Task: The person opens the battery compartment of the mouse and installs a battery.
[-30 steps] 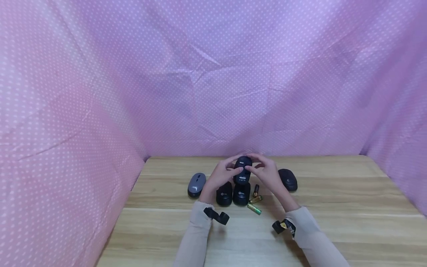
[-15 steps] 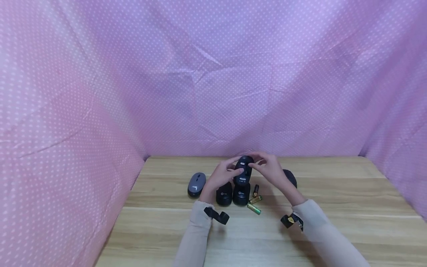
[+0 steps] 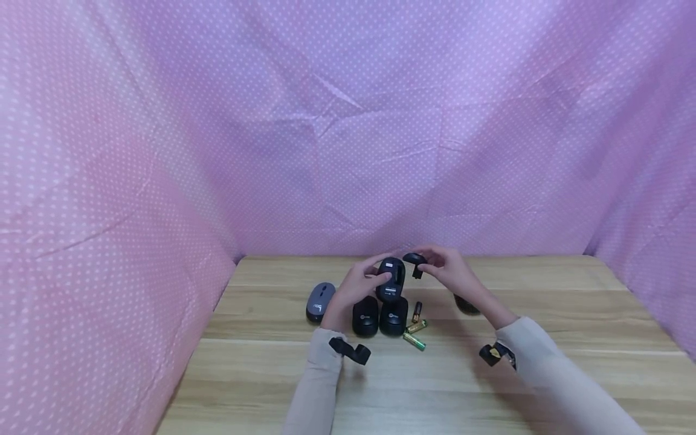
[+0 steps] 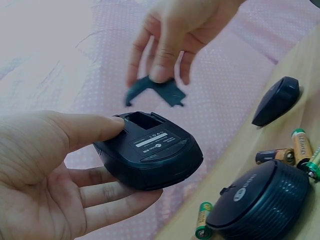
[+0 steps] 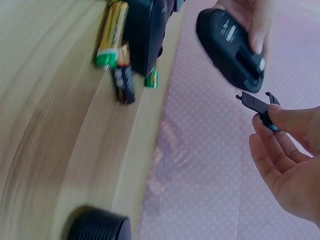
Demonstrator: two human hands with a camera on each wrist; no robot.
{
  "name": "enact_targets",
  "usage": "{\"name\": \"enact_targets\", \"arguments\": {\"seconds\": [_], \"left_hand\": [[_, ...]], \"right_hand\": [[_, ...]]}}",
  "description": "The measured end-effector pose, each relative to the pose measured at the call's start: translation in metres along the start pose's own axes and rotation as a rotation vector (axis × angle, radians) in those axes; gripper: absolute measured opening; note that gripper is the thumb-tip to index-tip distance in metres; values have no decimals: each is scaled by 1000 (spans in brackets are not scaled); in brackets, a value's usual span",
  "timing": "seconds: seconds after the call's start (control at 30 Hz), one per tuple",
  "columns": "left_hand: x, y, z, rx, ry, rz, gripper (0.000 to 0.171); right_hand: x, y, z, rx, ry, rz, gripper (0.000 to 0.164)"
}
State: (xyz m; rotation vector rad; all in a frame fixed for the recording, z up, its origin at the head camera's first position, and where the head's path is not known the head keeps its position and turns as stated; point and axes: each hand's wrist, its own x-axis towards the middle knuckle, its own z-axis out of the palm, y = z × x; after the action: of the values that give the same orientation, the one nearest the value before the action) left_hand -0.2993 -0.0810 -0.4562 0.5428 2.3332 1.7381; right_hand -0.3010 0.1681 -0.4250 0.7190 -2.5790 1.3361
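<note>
The left hand [image 3: 360, 284] holds an upturned black mouse [image 3: 389, 283] in its grip above the counter [image 3: 244, 374], the mouse's slot [image 4: 145, 120] uncovered. Just right of that mouse and apart from it, the right hand [image 3: 448, 273] pinches a black cover [image 3: 414, 258] in its grip. On the held mouse's near side sit two more black mice [image 3: 365, 318], three batteries [image 3: 417, 327] lie to its near right and a grey mouse [image 3: 321, 299] to its left.
</note>
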Motion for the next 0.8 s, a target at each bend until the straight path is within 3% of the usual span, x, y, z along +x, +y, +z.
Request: {"name": "enact_targets", "arguments": {"seconds": [0.3, 0.8], "left_hand": [[-6, 4, -5, -68, 45, -60, 49], [-9, 7, -6, -97, 43, -33, 49]], "right_hand": [[-3, 27, -4, -102, -100, 15, 30], [0, 55, -6, -187, -259, 14, 22]]}}
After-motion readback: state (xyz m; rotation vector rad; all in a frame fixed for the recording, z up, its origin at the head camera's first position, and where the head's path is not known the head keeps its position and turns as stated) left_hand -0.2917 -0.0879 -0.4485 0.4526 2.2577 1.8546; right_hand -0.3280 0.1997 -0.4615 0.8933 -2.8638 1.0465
